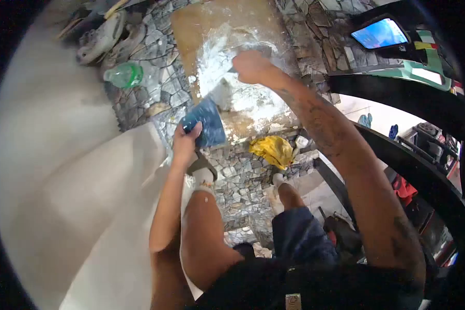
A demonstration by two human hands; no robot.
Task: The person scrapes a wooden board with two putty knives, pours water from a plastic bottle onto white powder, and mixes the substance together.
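A tan board [191,26] lies on the stone-patterned floor, with white powder or paste [258,103] spread over its middle. My left hand [186,137] grips the lower left edge of a flat blue piece [207,121], which is tilted beside the board's left edge. Over the white material, my right hand [250,67] is closed round the handle of a tool, mostly hidden by the fingers. A greyish blade-like part [222,88] shows between that hand and the blue piece.
A clear bottle with a green band [124,75] lies left of the board. Yellow crumpled plastic [273,151] is by its lower edge. Worn shoes [102,41] sit at upper left. A lit screen [380,33] and dark curved bars [398,85] are at right.
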